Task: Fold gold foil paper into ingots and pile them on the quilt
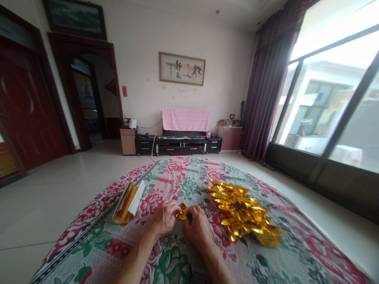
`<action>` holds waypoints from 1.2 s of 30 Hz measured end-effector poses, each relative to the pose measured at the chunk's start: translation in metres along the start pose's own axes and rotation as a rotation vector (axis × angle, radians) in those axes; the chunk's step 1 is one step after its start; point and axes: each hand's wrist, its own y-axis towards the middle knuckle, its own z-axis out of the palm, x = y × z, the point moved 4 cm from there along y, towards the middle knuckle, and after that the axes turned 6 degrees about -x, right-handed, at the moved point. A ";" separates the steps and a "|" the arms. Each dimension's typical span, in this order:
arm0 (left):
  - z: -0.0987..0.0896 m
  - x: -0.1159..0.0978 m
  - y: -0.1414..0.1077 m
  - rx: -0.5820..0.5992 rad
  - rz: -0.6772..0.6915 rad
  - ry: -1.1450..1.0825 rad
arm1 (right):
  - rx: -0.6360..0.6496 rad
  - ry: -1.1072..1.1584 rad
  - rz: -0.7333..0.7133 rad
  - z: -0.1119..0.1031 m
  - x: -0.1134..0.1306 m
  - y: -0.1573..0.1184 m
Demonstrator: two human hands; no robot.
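Note:
A small piece of shiny gold foil paper [182,212], partly folded, is held between my two hands above the floral cloth. My left hand [166,217] has its fingers closed on the paper's left end. On the right end, my right hand [196,225] grips it with thumb and fingers. Part of the paper is hidden behind the fingers. To the right lie several folded gold paper pieces [244,209], pointed at the ends and set close together in rows. On the left rests a curled stack of gold and white paper sheets [128,203].
A patterned cloth in red, green and grey [174,185] covers the surface under my hands. Beyond it, a low black TV cabinet [183,148] stands by the wall with a pink cloth [186,119] above it. Purple curtains [265,90] and a window are at right.

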 end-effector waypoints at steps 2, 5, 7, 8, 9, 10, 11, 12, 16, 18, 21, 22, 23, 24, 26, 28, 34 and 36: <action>0.000 -0.001 0.000 -0.011 0.003 0.007 | 0.003 0.032 -0.011 -0.001 -0.002 0.002; 0.000 -0.001 0.000 -0.038 -0.008 0.012 | 0.012 0.070 -0.030 -0.002 -0.003 0.003; 0.000 -0.001 0.000 -0.046 -0.005 0.021 | 0.024 0.073 -0.034 -0.001 -0.004 0.004; 0.001 -0.002 0.000 -0.046 -0.001 0.026 | 0.028 0.073 -0.037 0.000 -0.004 0.004; 0.001 -0.001 0.000 -0.046 0.002 0.032 | 0.032 0.071 -0.040 0.000 -0.004 0.004; 0.002 -0.001 0.000 -0.047 0.003 0.038 | 0.034 0.070 -0.040 0.001 -0.004 0.004; 0.002 -0.001 0.000 -0.053 0.002 0.045 | 0.036 0.070 -0.040 0.001 -0.005 0.004; 0.003 0.000 0.000 -0.060 -0.002 0.051 | 0.037 0.070 -0.039 0.001 -0.005 0.003; 0.010 0.007 -0.001 -0.064 -0.010 0.045 | 0.033 0.075 -0.038 0.000 -0.005 0.003; 0.014 0.010 0.000 -0.048 0.000 0.019 | 0.031 0.077 -0.035 0.000 -0.004 0.003; 0.016 0.011 0.000 -0.045 0.019 -0.022 | 0.028 0.083 -0.034 0.000 -0.004 0.004; 0.016 0.011 0.001 -0.051 0.021 -0.034 | 0.027 0.085 -0.035 0.000 -0.004 0.004; 0.015 0.010 0.001 -0.056 0.021 -0.047 | 0.025 0.084 -0.034 0.000 -0.005 0.004; 0.014 0.009 0.002 -0.062 0.020 -0.059 | 0.023 0.081 -0.030 0.001 -0.006 0.004; 0.011 0.006 0.002 -0.068 0.020 -0.079 | 0.021 0.071 -0.017 0.001 -0.008 0.004; 0.009 0.002 0.003 -0.066 0.030 -0.085 | 0.018 0.059 -0.007 0.000 -0.011 0.004; 0.006 -0.003 0.002 -0.049 0.047 -0.053 | 0.027 0.060 -0.032 -0.002 -0.013 0.005; 0.006 -0.003 0.002 -0.045 0.039 -0.052 | 0.034 0.057 -0.025 -0.002 -0.013 0.006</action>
